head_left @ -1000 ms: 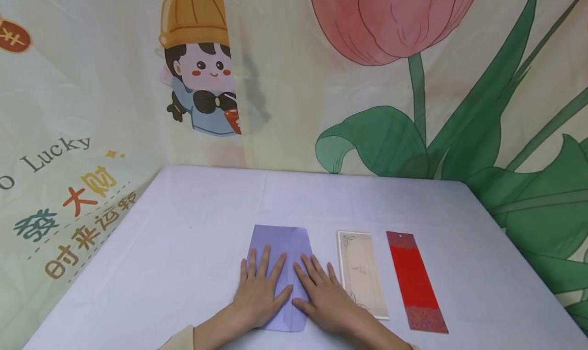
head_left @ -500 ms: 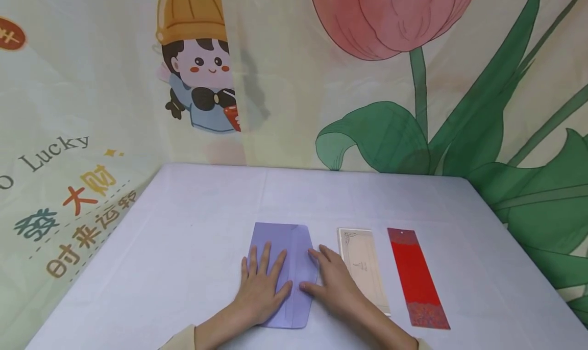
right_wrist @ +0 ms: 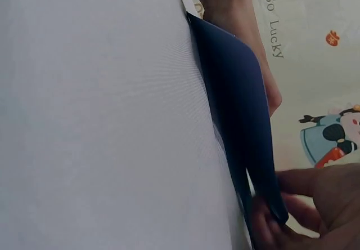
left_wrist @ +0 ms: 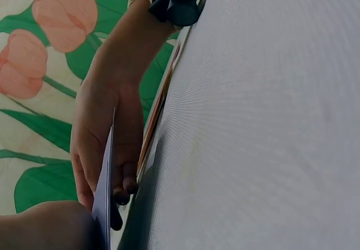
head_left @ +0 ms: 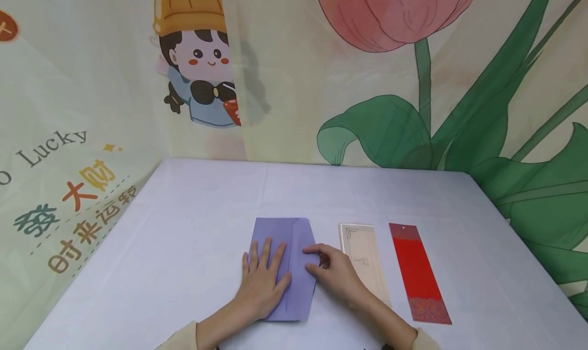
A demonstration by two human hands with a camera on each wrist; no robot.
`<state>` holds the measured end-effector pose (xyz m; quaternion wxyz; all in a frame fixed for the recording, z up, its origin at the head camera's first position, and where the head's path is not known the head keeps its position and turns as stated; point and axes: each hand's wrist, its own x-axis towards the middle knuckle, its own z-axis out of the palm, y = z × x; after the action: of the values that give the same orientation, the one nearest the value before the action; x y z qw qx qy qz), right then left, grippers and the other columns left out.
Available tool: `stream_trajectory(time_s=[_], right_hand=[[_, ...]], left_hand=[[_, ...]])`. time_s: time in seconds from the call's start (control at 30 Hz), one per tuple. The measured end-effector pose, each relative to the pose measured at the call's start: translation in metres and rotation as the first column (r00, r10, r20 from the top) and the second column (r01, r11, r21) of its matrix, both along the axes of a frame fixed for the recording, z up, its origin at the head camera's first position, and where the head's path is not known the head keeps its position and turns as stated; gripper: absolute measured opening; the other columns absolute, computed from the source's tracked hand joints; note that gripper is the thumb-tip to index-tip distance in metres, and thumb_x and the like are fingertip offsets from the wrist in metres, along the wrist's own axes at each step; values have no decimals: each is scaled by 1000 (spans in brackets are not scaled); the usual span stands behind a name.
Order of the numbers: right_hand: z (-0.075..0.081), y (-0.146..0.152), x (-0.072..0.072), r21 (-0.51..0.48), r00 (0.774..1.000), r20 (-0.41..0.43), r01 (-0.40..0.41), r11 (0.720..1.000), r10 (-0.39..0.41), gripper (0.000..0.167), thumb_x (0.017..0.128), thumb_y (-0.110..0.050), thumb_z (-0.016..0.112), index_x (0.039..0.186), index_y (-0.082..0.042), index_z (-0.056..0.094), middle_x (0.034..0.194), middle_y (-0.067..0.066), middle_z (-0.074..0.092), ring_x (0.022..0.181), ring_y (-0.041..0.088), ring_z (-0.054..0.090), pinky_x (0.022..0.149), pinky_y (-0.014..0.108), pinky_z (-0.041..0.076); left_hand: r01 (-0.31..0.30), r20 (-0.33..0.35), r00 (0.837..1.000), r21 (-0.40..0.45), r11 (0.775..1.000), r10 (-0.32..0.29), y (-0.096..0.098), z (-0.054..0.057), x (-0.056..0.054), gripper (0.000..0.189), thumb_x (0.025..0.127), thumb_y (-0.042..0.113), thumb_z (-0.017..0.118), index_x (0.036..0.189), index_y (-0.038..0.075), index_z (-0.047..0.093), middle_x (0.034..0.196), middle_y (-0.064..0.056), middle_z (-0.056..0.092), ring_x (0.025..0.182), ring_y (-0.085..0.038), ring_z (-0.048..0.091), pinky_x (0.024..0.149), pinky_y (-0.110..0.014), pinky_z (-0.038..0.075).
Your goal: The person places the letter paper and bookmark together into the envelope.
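A purple paper envelope lies on the white table with its flap along the right side. My left hand rests on the envelope's left part, fingers spread and straight. At the flap's right edge, my right hand pinches the paper between thumb and curled fingers. The right wrist view shows the flap raised off the table, with the right hand at its edge. In the left wrist view the envelope appears edge-on, standing up in front of the right palm.
Right of the envelope lies a cream rectangular piece with a printed border, partly behind the right hand. Farther right is a red strip with a small hole at its top. A printed cloth hangs behind the white table.
My right hand has gone from lying flat on the envelope to its right edge, where its fingers now pinch the flap. The flap has spread rightward and lifted. My left hand stays put.
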<state>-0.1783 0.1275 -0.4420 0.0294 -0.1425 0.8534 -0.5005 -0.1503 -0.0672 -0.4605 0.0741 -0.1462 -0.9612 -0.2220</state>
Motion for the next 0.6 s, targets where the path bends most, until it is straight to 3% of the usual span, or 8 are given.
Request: stream_trajectory(time_s=[0.07, 0.17, 0.27, 0.43, 0.6], right_hand=[[-1, 0, -2, -104, 991, 106, -70, 992, 81, 32, 81, -8, 68, 112, -10, 64, 76, 2, 62, 63, 7, 56, 55, 20, 45], [0, 1, -4, -200, 959, 229, -122, 972, 167, 36, 82, -8, 67, 117, -6, 62, 64, 2, 60, 54, 5, 55, 50, 18, 43], [1, 1, -4, -202, 943, 286, -116, 972, 172, 41, 81, -10, 67, 122, -8, 60, 50, -3, 45, 44, 4, 42, 43, 17, 35], [4, 1, -2, -243, 931, 323, -89, 966, 167, 50, 80, -6, 67, 128, -7, 55, 48, -3, 42, 42, 5, 40, 45, 19, 37], [3, 1, -1, -315, 922, 341, -70, 947, 182, 53, 81, -2, 65, 132, -5, 50, 73, 15, 65, 69, 15, 64, 66, 24, 51]], left_hand=[[-3, -1, 1000, 6, 1000, 3, 0, 1, 0, 61, 90, 39, 46, 143, 12, 33, 148, -22, 21, 134, -48, 3, 101, -62, 3], [-4, 1, 1000, 5, 1000, 4, -1, 2, 0, 61, 91, 39, 46, 144, 13, 32, 149, -21, 20, 134, -47, 2, 101, -62, 3], [-8, 6, 1000, -1, 1000, 8, -1, 3, -1, 62, 91, 40, 45, 145, 15, 30, 149, -20, 19, 134, -46, 2, 101, -61, 2], [-16, 2, 1000, 13, 1000, 16, -1, 3, -1, 63, 91, 41, 45, 146, 15, 28, 150, -18, 18, 135, -45, 3, 101, -61, 3], [-18, 0, 1000, 40, 999, 18, -1, 4, -2, 64, 90, 41, 46, 146, 16, 27, 151, -17, 17, 134, -46, 3, 102, -61, 5]])
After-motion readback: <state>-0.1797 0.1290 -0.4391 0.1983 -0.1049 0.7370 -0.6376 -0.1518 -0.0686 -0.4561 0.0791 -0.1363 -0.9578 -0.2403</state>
